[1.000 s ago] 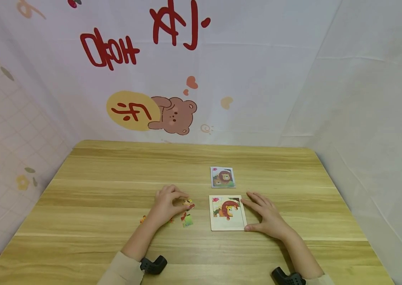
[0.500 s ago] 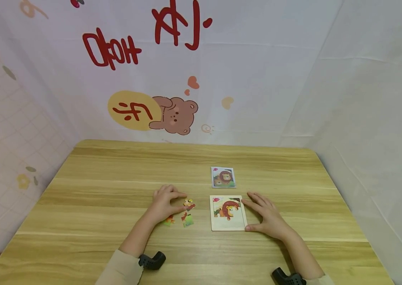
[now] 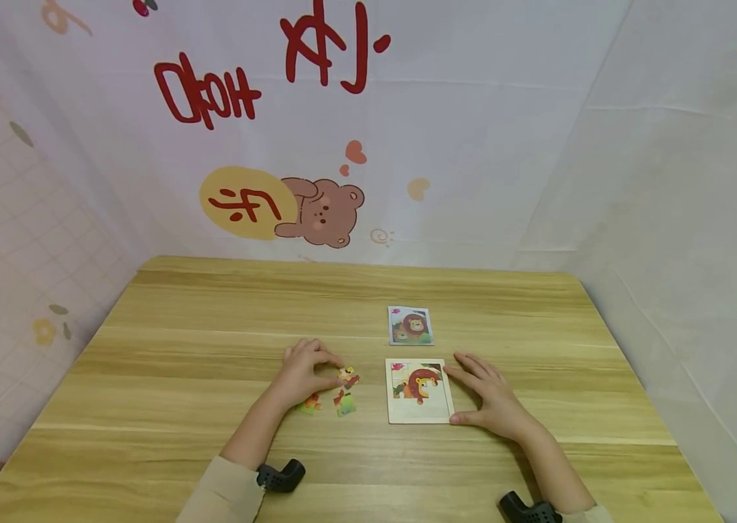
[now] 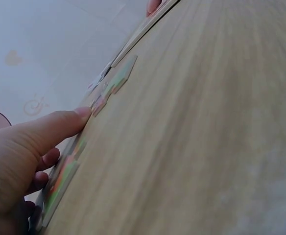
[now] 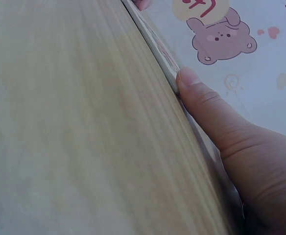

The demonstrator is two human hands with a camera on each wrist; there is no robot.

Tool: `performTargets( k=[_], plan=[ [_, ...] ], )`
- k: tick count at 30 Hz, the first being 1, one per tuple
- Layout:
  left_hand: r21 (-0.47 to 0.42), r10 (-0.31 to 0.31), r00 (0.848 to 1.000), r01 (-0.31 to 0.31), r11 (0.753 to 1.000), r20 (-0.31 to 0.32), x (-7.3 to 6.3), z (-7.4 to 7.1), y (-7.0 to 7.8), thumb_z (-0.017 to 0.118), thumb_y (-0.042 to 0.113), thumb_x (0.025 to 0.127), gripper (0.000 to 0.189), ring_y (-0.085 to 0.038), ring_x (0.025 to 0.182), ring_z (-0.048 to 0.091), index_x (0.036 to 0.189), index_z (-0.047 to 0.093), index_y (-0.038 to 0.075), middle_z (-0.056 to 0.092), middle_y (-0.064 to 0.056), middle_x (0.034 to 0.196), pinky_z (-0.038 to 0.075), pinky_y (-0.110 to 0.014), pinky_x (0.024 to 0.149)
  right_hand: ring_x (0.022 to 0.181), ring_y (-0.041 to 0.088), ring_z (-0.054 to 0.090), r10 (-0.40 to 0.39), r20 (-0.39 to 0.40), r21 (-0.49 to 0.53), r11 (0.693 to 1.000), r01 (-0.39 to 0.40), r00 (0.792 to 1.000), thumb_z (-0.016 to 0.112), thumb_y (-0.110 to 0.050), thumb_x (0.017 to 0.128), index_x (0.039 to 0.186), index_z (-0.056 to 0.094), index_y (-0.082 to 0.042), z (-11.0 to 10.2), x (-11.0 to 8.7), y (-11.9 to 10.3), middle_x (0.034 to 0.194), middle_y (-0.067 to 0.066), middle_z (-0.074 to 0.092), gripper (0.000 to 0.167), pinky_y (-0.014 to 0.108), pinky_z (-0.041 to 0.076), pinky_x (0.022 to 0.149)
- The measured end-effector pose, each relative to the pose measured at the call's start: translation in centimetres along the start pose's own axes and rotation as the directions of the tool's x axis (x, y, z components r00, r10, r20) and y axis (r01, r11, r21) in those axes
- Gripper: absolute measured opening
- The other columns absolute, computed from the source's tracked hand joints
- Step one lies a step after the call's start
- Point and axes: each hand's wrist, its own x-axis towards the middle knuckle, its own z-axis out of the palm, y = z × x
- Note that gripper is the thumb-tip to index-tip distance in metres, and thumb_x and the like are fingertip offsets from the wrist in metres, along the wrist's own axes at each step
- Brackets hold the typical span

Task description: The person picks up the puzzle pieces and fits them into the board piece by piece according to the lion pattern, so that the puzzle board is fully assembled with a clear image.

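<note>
Head view: the left hand (image 3: 306, 374), fingers parted, rests at a piece (image 3: 349, 377) toward the tabletop's (image 3: 505, 305) left edge from the board (image 3: 407, 414), grip unclear; the right hand (image 3: 492, 396), spread, touches the board; the backdrop (image 3: 486, 167) bears “乐”.

The head view, farthest off, looks down from 6 o'clock toward the white backdrop (image 3: 473, 152). Both wrist views skim close over the wood-grain tabletop (image 4: 182, 137), tilted, left hand (image 4: 23, 156) at 8 o'clock in one, right hand (image 5: 255, 161) at 4 in the other. All share the bear print (image 3: 329, 213) and lion puzzle board (image 3: 417, 412).
</note>
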Motion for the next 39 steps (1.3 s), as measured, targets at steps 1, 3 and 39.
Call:
performTargets(
  k=[1, 3, 39],
  plan=[
    [-0.009, -0.001, 1.0, 0.001, 1.0, 0.0, 0.0, 0.0, 0.0, 0.084, 0.034, 0.072, 0.025, -0.011, 0.089, 0.042, 0.094, 0.076, 0.027, 0.051, 0.016, 0.088, 0.022, -0.038, 0.08, 0.139, 0.038, 0.019, 0.0, 0.001, 0.0, 1.0, 0.0, 1.0, 0.074, -0.061, 0.069, 0.142, 0.048, -0.019, 0.0, 0.0, 0.0, 0.152, 0.012, 0.03, 0.089, 0.065, 0.01, 0.102],
    [-0.026, -0.008, 1.0, 0.008, 1.0, 0.001, 0.0, 0.0, 0.1, 0.085, 0.031, 0.072, 0.024, -0.01, 0.089, 0.042, 0.093, 0.075, 0.026, 0.052, 0.015, 0.087, 0.022, -0.038, 0.08, 0.139, 0.039, 0.019, -0.001, 0.0, -0.002, 1.0, 0.001, 1.0, 0.074, -0.061, 0.068, 0.142, 0.048, -0.019, 0.0, 0.0, 0.0, 0.152, 0.012, 0.03, 0.089, 0.066, 0.01, 0.101],
    [-0.102, 0.068, 0.976, -0.09, 0.991, -0.206, 0.0, 5.5, 6.6, 0.089, 0.027, 0.065, 0.026, -0.013, 0.092, 0.044, 0.082, 0.073, 0.017, 0.057, 0.007, 0.084, 0.025, -0.04, 0.079, 0.138, 0.04, 0.018, 0.001, 0.001, -0.003, 1.0, -0.001, 1.0, 0.074, -0.061, 0.069, 0.143, 0.048, -0.019, 0.0, 0.0, -0.1, 0.152, 0.013, 0.03, 0.089, 0.066, 0.01, 0.101]
  ],
)
